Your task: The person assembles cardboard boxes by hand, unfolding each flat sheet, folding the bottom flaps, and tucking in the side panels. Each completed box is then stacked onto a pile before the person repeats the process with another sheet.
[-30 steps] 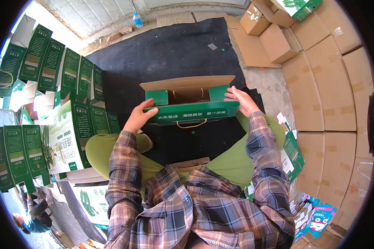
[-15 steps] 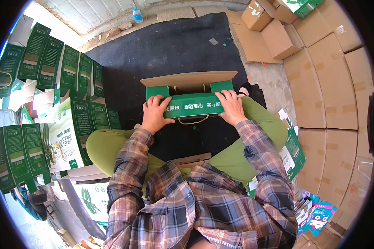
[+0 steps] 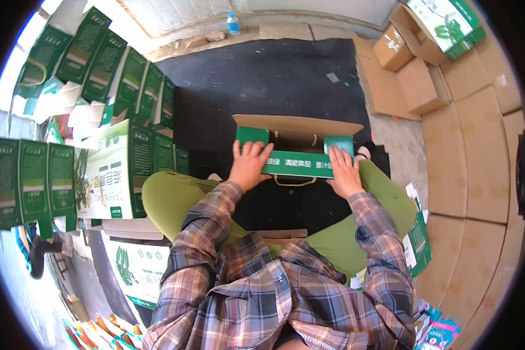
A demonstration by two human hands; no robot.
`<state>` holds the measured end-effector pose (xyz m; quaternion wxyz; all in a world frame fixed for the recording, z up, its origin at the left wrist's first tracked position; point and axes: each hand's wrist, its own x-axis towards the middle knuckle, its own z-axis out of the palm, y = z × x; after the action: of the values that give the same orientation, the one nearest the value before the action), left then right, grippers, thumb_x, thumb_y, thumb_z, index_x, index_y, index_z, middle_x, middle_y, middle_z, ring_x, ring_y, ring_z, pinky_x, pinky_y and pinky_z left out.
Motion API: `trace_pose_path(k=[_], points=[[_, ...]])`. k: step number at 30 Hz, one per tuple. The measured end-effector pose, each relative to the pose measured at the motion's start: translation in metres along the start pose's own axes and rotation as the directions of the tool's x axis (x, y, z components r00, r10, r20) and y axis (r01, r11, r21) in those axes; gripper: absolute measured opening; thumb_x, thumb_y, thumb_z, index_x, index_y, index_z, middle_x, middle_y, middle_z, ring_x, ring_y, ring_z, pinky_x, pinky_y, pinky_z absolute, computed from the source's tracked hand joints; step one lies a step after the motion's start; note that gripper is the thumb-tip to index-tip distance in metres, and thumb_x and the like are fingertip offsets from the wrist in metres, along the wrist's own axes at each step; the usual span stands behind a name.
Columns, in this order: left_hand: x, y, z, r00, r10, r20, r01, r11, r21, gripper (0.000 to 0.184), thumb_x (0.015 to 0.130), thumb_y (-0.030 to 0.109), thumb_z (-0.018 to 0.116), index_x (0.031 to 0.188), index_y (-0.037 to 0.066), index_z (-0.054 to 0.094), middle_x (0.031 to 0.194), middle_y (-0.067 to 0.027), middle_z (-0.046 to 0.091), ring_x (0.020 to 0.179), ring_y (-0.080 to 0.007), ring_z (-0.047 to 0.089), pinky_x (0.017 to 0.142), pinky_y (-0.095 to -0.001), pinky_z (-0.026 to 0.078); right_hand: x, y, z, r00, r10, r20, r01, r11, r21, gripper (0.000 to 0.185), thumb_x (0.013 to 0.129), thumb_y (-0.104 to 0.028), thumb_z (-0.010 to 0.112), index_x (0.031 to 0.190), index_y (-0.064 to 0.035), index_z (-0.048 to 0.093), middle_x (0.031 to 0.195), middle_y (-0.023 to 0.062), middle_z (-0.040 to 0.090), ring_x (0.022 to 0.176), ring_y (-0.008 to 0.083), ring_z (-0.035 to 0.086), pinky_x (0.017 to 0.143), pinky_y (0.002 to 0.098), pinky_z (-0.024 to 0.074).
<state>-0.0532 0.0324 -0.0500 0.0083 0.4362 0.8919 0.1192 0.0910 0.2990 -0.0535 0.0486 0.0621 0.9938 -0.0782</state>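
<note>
Hands point(image 3: 298, 168) on green flap point(image 3: 298, 164) ends; black mat point(image 3: 262, 76) open beyond.

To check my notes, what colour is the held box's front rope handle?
The front rope handle is yellow, seen best in the head view.

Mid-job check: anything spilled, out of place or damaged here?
No spill or damage shows. Oddly, a pale scrap and a small green bit lie loose on the black mat beyond the green box, like stray litter.

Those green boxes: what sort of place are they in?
Probably a packing area or storeroom: rows of green boxes line one side, brown cartons are stacked opposite, and an open box sits between.
</note>
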Motion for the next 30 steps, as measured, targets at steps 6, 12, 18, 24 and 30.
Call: trace_pose_path(k=[6, 12, 18, 24, 30], points=[[0.005, -0.001, -0.001, 0.989, 0.148, -0.009, -0.148, 0.988, -0.048, 0.076, 0.063, 0.034, 0.078, 0.127, 0.007, 0.047, 0.111, -0.0085, 0.05, 0.107, -0.0262, 0.046, 0.091, -0.0407, 0.034, 0.006, -0.011, -0.004, 0.997, 0.06, 0.049, -0.057, 0.997, -0.055, 0.098, 0.062, -0.009, 0.078, 0.143, -0.0088, 0.022, 0.148, 0.0087, 0.025, 0.136, 0.03, 0.023, 0.106, 0.0503, 0.0252], [0.005, 0.009, 0.003, 0.995, 0.103, -0.005, -0.102, 0.981, -0.165, 0.07, 0.061, 0.038, 0.077, 0.117, 0.006, 0.052, 0.106, -0.0083, 0.051, 0.102, -0.0261, 0.047, 0.085, -0.0394, 0.036, 0.012, 0.0, -0.023, 0.996, 0.069, -0.056, -0.068, 0.997, 0.026, 0.098, 0.059, -0.005, 0.077, 0.142, -0.0091, 0.026, 0.147, 0.0141, 0.027, 0.134, 0.0362, 0.025, 0.108, 0.0422, 0.0263], [0.0, 0.015, -0.025, 0.982, -0.166, -0.086, 0.117, 0.906, -0.407, 0.073, 0.062, 0.039, 0.077, 0.119, 0.002, 0.051, 0.108, -0.0129, 0.05, 0.103, -0.0301, 0.046, 0.087, -0.0409, 0.036, 0.021, 0.042, -0.065, 0.806, 0.139, -0.575, 0.127, 0.909, 0.398, 0.066, 0.076, -0.005, 0.064, 0.136, -0.004, 0.039, 0.143, 0.016, 0.036, 0.133, 0.0301, 0.032, 0.108, 0.0405, 0.0247], [-0.023, 0.017, -0.137, 0.759, -0.473, -0.448, 0.032, 0.714, -0.7, 0.075, 0.064, 0.038, 0.077, 0.118, -0.005, 0.047, 0.109, -0.0202, 0.046, 0.105, -0.0336, 0.044, 0.092, -0.0421, 0.037, 0.002, 0.123, -0.098, 0.752, 0.378, -0.54, 0.067, 0.771, 0.633, 0.044, 0.087, -0.007, 0.057, 0.129, -0.0009, 0.048, 0.131, 0.0096, 0.05, 0.12, 0.0198, 0.047, 0.099, 0.0323, 0.0367], [-0.183, 0.009, -0.236, 0.506, -0.663, -0.552, 0.015, 0.646, -0.763, 0.025, 0.09, 0.021, 0.052, 0.104, 0.001, 0.054, 0.087, -0.0048, 0.055, 0.079, -0.0119, 0.052, 0.072, -0.0265, 0.043, 0.005, 0.134, -0.11, 0.839, 0.45, -0.308, -0.009, 0.577, 0.817, 0.035, 0.091, -0.014, 0.055, 0.124, -0.0007, 0.054, 0.118, 0.008, 0.058, 0.112, 0.0155, 0.051, 0.095, 0.0275, 0.0391]])
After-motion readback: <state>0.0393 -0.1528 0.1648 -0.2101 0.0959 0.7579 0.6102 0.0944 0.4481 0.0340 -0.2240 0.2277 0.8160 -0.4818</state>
